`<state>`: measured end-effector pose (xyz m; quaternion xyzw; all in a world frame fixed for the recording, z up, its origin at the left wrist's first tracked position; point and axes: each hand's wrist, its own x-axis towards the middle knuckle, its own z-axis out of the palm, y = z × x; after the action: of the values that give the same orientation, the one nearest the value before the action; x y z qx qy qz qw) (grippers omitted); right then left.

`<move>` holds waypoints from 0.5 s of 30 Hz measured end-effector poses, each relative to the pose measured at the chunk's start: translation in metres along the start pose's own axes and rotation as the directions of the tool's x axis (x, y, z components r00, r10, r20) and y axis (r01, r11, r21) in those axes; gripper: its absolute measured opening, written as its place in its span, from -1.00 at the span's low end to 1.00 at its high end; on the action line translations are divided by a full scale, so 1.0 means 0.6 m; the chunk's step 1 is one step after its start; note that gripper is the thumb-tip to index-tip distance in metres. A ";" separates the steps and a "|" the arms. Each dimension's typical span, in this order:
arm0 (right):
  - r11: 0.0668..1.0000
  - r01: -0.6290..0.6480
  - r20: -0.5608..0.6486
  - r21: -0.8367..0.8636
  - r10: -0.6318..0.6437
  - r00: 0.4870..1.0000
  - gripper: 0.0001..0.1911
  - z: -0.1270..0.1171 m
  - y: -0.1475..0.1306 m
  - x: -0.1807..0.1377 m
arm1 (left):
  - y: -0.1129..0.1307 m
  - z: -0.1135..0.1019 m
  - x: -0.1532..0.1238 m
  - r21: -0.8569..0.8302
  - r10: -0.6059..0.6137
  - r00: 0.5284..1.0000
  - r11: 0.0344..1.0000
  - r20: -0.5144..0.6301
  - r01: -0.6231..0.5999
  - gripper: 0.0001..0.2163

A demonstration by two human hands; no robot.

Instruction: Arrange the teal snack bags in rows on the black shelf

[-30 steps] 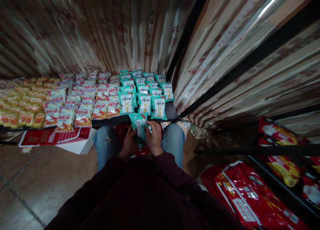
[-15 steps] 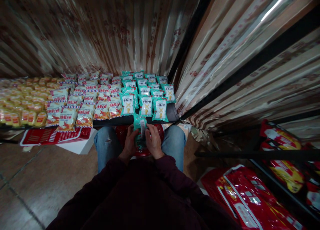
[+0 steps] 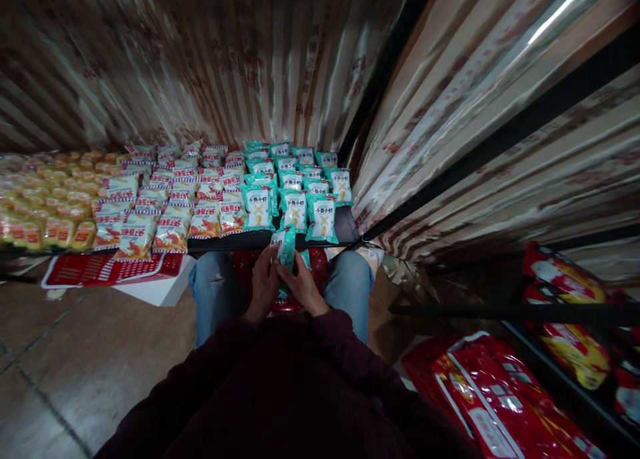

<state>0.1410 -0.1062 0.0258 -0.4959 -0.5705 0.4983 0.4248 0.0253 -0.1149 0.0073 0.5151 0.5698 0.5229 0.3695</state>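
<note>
Between my knees, a small teal-and-white snack bag (image 3: 285, 244) is held upright in both hands. My left hand (image 3: 264, 279) grips its left side, and my right hand (image 3: 301, 283) closes on its lower right. The fingers partly cover the bag. More teal packaging shows beneath my hands, above a red basket (image 3: 319, 272) with contents I cannot make out. Just beyond stand rows of matching teal snack bags (image 3: 322, 218) on a dark shelf (image 3: 227, 240). Left of them are rows of white-and-orange snack bags (image 3: 171, 227).
Yellow packaged snacks (image 3: 30, 209) fill the shelf's left end. Below it are a red basket (image 3: 113, 270) and a white box (image 3: 159, 291). Large red bags (image 3: 505, 392) lie at lower right. A black metal frame bar (image 3: 480, 139) slants across the striped sheeting (image 3: 225, 59).
The snack bag has turned in my hands, from its back panel to a side view with printed front showing. My left fingers have shifted up around it.
</note>
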 end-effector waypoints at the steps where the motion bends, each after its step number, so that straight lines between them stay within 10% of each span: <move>1: 1.000 -0.004 0.006 0.014 0.003 1.000 -0.38 0.000 0.002 0.001 | -0.002 -0.001 -0.001 0.069 0.032 0.999 0.997 -0.014 -0.031 -0.66; 8: 0.999 -0.021 -0.106 0.027 0.024 0.994 -0.45 -0.001 0.026 0.010 | -0.001 -0.002 -0.004 0.257 0.127 0.991 0.960 -0.038 -0.113 -0.64; 15: 0.939 -0.078 -0.146 0.336 0.133 0.980 -0.28 0.006 0.028 0.008 | -0.009 -0.003 -0.002 0.153 -0.044 0.995 0.987 -0.091 0.057 -0.56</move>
<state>0.1390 -0.1020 0.0086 -0.4878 -0.4144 0.5654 0.5202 0.0225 -0.1163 0.0020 0.5045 0.6373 0.4892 0.3163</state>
